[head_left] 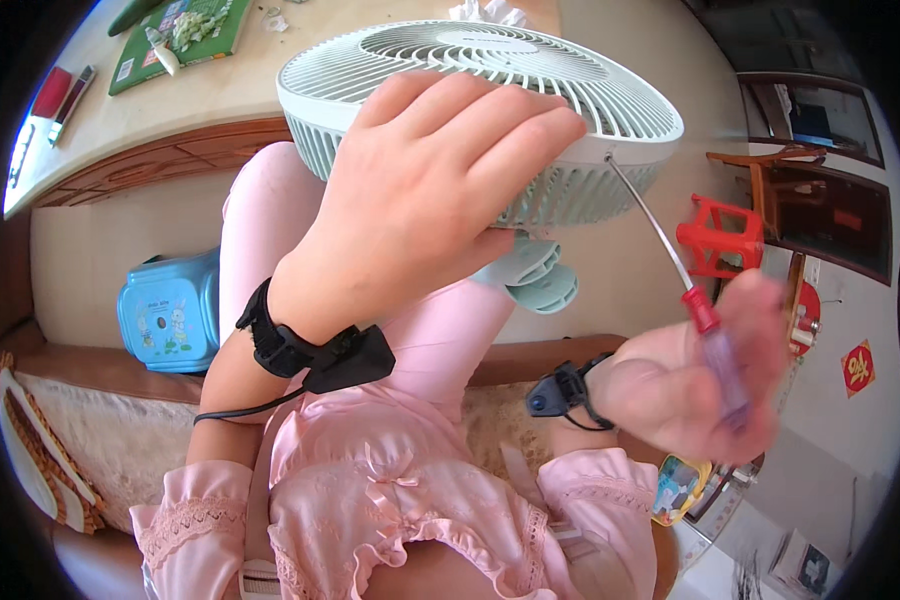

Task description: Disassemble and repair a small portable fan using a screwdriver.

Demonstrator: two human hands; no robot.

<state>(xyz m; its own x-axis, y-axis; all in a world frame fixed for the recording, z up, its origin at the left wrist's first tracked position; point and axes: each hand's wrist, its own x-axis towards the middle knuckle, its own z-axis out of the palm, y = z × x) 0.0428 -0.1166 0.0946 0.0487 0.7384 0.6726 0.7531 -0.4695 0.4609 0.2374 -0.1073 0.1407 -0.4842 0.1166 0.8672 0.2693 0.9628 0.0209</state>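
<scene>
A pale green fan (pixel 545 65) tilts above the lap of a seated person in pink, its slatted grille facing mostly upward beside the edge of a table (pixel 245 90); from where I stand, I cannot tell what bears its weight. A clip-shaped base (pixel 542 285) of the same green juts out below, over the pink trousers (pixel 270 200). The left hand (pixel 435 165) grasps the fan's near side, fingers spread across the rim and grille. The right hand (pixel 675 390), blurred, grips the translucent handle of a screwdriver (pixel 701 310), whose slim metal shaft slants up to the fan's rim, the tip at a small dark spot there. Black straps circle both wrists. On the tabletop, chopped greens (pixel 195 30) lie on a green printed board (pixel 150 68). A blue step stool (pixel 170 312) decorated with rabbits stands to the person's left; to the right are a red plastic stool (pixel 718 235), a wooden chair (pixel 765 185) and, on the wall, a red diamond-shaped decoration (pixel 857 367).
</scene>
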